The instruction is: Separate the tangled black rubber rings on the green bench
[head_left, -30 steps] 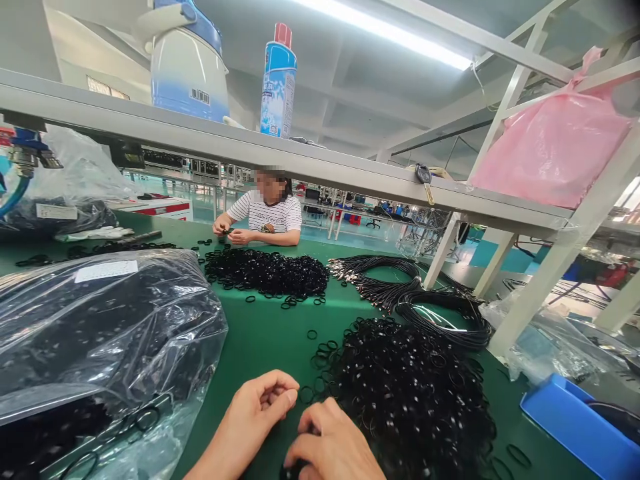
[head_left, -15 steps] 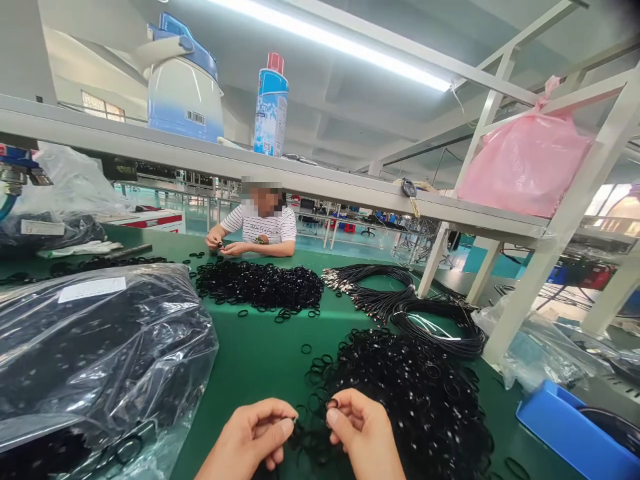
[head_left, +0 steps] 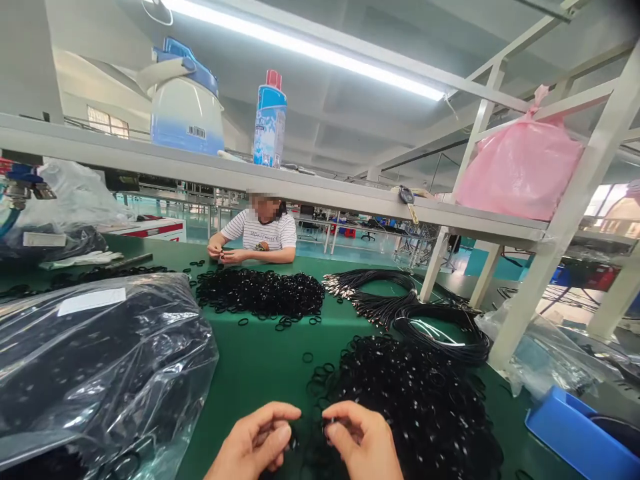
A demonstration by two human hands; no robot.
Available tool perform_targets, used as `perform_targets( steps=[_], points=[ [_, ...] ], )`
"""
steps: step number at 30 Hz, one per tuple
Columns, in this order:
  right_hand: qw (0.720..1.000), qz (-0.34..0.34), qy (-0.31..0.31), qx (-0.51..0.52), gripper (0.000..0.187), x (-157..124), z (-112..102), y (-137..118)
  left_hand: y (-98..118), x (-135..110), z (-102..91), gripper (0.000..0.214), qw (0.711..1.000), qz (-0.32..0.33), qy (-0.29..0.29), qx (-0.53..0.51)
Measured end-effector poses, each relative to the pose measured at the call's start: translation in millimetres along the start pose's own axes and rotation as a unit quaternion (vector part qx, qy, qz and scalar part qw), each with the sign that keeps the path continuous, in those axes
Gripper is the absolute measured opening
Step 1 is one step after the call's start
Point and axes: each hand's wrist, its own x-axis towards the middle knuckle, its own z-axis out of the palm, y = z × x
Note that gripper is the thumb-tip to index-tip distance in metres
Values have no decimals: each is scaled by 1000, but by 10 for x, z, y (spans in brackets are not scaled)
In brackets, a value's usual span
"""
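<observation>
My left hand (head_left: 255,441) and my right hand (head_left: 361,440) are at the bottom middle, close together over the green table (head_left: 265,340). Both have fingers curled in a pinch on black rubber rings (head_left: 307,443) stretched between them, at the near edge of a big heap of black rings (head_left: 415,393). The rings between my fingers are small and partly hidden by the fingers.
A clear plastic bag of black rings (head_left: 95,360) lies at the left. A second ring heap (head_left: 260,293) and coiled black cables (head_left: 430,320) lie further back. Across the table a person in a striped shirt (head_left: 263,233) handles rings. A blue tray (head_left: 580,433) sits at the right, under a white shelf frame (head_left: 555,233).
My right hand lifted off the table and turned its fingers toward the left hand. Both hands now pinch rings between them. The view tilted slightly upward.
</observation>
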Motion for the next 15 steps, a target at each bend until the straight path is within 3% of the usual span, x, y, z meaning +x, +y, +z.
perform_targets(
  steps=[2, 7, 11, 15],
  points=[
    [999, -29, 12, -16, 21, -8, -26, 15, 15, -2, -3, 47, 1000, 6, 4, 20],
    [968, -202, 71, -129, 28, -29, 43, 61, 36, -21, 5, 48, 1000, -18, -11, 13],
    [951, -252, 85, -156, 37, -21, 39, 23, -5, -12, 12, 47, 1000, 3, 3, 18],
    [956, -259, 52, -131, 34, -60, 77, 33, -73, -16, 34, 45, 999, 25, -7, 24]
  ],
)
